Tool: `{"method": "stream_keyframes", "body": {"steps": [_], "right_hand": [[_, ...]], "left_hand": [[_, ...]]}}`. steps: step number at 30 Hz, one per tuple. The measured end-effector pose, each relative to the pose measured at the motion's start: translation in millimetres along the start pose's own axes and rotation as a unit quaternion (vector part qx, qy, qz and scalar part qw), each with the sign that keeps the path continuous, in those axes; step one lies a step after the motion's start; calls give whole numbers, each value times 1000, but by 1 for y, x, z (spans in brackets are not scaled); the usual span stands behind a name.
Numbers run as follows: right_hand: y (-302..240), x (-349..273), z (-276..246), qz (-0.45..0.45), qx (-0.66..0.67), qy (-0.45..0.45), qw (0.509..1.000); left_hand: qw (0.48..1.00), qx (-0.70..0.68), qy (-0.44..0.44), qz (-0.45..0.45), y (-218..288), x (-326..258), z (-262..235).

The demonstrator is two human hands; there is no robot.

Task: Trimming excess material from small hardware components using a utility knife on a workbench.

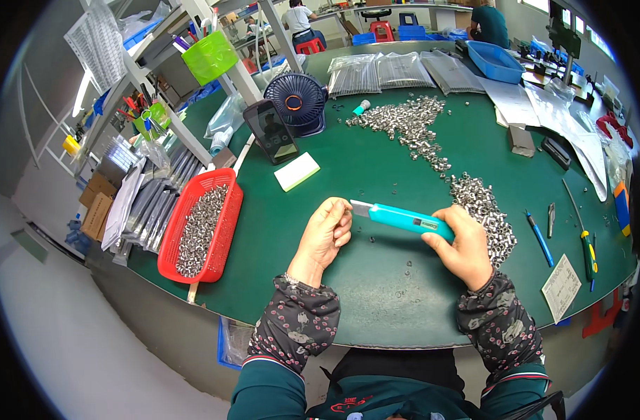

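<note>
My right hand (467, 245) is closed round the handle of a teal utility knife (407, 218). The knife lies nearly level above the green table, its wide blade (361, 208) out and pointing left. At the blade's tip is my left hand (326, 229), its thumb and fingers pinched together. Whatever the pinch holds is too small or hidden to make out. Just beyond my right hand a pile of small silvery metal rings or sleeves (482, 213) spreads over the table, and a second heap (407, 124) lies farther back.
To the left, a red basket (234, 217) holds more metal pieces. A phone (271, 131) leans by a dark blue fan (297, 102), near a white-and-green pad (297, 171). On the right lie a blue pen-like tool (539, 238), a screwdriver (588, 252) and a paper slip (561, 288). A blue tray (495, 61) stands behind.
</note>
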State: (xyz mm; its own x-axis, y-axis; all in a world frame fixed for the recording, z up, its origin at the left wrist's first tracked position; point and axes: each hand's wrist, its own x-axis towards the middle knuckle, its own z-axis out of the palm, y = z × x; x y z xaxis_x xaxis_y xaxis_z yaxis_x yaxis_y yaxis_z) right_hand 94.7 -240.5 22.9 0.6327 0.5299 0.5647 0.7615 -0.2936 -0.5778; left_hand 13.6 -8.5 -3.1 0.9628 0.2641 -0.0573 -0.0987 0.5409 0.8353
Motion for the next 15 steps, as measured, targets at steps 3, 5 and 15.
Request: {"method": "stream_keyframes", "body": {"steps": [3, 5, 15], "right_hand": [[3, -1, 2, 36, 33, -46, 998], [2, 0, 1, 100, 75, -100, 987], [3, 1, 3, 162, 149, -154, 963]], "left_hand": [[999, -32, -10, 31, 1, 0, 1], [998, -48, -7, 45, 1, 0, 3], [997, -33, -26, 70, -3, 3, 0]]}}
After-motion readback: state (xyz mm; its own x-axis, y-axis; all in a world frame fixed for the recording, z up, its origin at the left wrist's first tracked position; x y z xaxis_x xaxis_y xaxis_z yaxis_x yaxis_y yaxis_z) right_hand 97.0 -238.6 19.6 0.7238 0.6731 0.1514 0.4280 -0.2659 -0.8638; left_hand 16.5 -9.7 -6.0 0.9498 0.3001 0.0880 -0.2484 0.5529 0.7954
